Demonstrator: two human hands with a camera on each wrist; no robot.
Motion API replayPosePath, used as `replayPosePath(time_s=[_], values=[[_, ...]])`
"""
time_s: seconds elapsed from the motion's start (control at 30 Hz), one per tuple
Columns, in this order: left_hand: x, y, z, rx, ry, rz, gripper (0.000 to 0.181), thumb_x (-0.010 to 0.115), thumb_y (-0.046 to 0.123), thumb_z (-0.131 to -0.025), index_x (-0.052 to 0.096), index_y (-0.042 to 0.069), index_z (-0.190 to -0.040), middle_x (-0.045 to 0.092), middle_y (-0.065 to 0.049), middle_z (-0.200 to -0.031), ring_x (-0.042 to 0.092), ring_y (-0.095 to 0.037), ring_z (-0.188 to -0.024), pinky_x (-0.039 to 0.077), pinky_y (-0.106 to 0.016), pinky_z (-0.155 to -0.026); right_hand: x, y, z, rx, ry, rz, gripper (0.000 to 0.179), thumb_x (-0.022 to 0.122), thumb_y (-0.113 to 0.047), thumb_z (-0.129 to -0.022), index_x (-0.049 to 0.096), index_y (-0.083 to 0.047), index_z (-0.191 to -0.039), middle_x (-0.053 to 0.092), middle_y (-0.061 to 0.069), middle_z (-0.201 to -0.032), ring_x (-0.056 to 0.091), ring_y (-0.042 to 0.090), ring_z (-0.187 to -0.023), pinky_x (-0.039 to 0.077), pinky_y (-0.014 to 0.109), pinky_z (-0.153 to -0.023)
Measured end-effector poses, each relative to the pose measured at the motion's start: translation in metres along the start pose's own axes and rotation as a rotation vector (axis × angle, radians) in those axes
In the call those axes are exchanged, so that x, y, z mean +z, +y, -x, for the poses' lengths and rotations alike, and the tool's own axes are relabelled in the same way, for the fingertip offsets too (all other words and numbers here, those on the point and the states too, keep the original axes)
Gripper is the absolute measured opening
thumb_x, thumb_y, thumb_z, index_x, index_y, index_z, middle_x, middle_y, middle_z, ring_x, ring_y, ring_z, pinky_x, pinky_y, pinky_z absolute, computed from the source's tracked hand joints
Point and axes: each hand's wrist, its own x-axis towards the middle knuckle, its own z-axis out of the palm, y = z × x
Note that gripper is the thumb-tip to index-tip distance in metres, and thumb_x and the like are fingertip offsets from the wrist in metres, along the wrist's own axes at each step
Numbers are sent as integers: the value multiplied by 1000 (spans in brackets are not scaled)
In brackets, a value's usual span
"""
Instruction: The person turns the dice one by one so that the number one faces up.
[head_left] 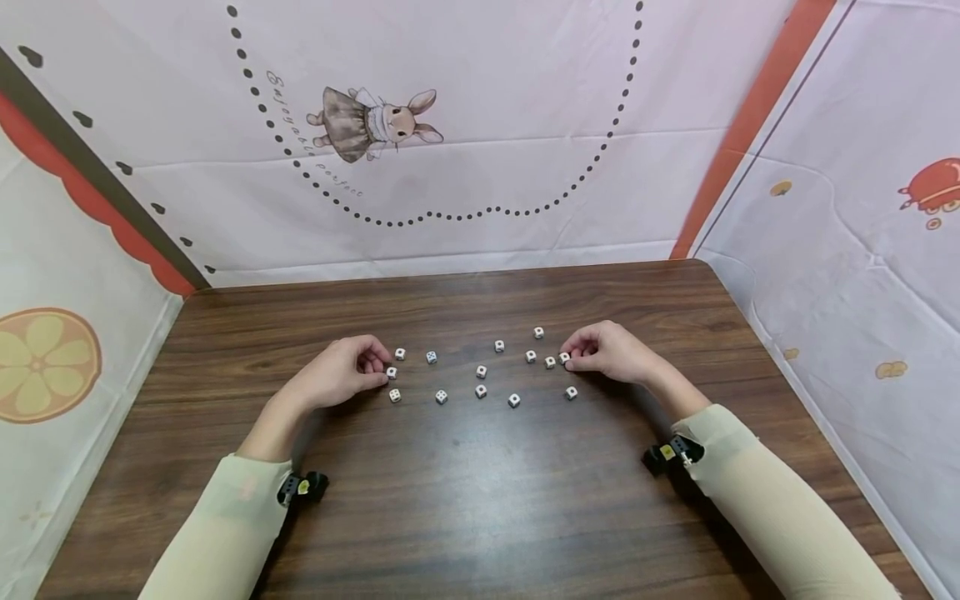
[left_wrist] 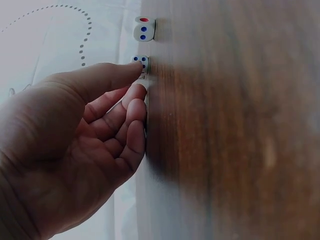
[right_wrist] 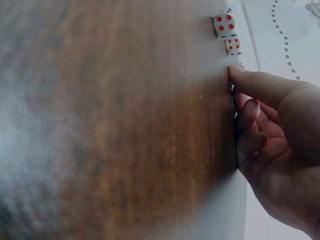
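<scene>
Several small white dice lie spread across a brown wooden table. The left hand pinches a die between thumb and forefinger at the left end of the spread. In the left wrist view, the thumb partly covers a die with blue pips. At the right end, the right hand pinches another die, right beside a neighbouring die. The right wrist view shows the thumb hiding most of the held die, with a red-pipped die just beyond it. Both hands are low, at the tabletop.
Close to the left hand are a die above and a die below. A die sits nearer the person by the right hand. Printed white cloth rises behind the table and on both sides.
</scene>
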Motion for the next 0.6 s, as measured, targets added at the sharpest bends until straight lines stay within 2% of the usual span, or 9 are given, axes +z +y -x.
replayPosePath(time_s=[0.23,0.37,0.6], values=[[1,-2,6,-7,39,8,13,77,9,-97,70,8,-108,69,0,-92,64,-18,-87,52,-30,-78,0,-1,0,5,-3,-12,14,85,-14,-92,80,-7,-104,69,-1,-84,62,16,-79,48,26,-71],[2,0,12,-12,31,29,12,77,11,-98,69,9,-107,69,0,-92,64,-18,-87,52,-30,-77,0,-1,-1,8,-3,-12,14,85,-14,-92,80,-7,-104,69,-1,-84,62,16,-80,48,26,-71],[7,9,25,16,6,81,17,81,13,-95,70,8,-107,69,0,-91,64,-18,-84,53,-28,-74,0,-1,-1,15,-5,-9,15,85,-13,-92,80,-7,-105,69,-1,-84,62,16,-80,48,26,-71]])
